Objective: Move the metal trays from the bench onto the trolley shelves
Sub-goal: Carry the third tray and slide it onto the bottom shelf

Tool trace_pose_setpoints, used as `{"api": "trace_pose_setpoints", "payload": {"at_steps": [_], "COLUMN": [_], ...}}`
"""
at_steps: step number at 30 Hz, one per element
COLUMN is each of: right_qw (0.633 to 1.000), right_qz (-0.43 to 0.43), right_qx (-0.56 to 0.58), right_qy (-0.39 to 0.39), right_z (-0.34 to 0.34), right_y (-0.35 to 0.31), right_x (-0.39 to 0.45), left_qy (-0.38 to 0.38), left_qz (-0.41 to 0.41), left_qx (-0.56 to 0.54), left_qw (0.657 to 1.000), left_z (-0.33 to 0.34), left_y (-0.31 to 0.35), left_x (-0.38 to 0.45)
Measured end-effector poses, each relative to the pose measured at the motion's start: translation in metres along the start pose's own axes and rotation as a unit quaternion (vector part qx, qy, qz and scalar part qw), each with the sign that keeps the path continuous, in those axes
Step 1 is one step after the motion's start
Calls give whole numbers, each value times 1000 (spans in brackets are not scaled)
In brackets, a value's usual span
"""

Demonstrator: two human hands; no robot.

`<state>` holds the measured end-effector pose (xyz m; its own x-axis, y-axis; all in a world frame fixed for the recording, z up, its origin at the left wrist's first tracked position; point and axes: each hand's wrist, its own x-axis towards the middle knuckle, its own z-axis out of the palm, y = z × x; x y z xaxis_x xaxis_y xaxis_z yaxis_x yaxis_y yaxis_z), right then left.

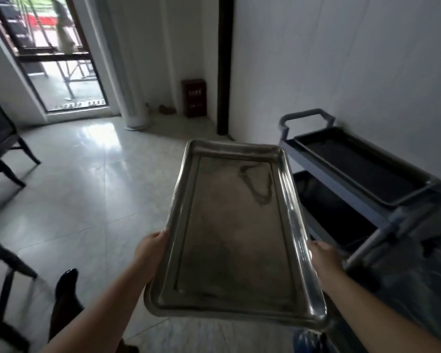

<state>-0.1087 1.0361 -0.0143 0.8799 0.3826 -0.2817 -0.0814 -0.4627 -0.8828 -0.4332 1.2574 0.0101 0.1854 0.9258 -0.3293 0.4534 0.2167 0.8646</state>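
Observation:
A long, empty metal tray (234,230) is held in front of me above the floor. My left hand (150,248) grips its left long rim and my right hand (323,256) grips its right long rim. The grey trolley (382,215) stands to the right against the wall. On its top shelf lies another tray (359,164), dark and empty. The shelf below it (334,212) is in shadow, and I cannot tell what it holds.
Dark chairs (0,138) stand at the left, with another chair frame (3,271) at the lower left. A glass door (61,59) is at the back left and a red box (194,97) at the far wall. My dark shoe (66,278) is on the tiled floor.

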Motion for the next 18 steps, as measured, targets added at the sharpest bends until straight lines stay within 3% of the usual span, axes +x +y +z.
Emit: {"api": "trace_pose_setpoints", "payload": {"at_steps": [4, 10, 18], "right_qw": [1000, 998, 998], "right_qz": [3, 30, 53], "right_qx": [7, 5, 13], "right_qy": [-26, -48, -22], "right_z": [44, 98, 159], "right_y": [-16, -27, -42], "right_x": [19, 83, 165], "left_qy": [37, 32, 14], "left_qz": [-19, -49, -63], "left_qx": [6, 2, 47], "left_qw": [999, 998, 997], "left_z": [-14, -1, 21], "left_y": [-9, -2, 27], "left_x": [42, 113, 221]}}
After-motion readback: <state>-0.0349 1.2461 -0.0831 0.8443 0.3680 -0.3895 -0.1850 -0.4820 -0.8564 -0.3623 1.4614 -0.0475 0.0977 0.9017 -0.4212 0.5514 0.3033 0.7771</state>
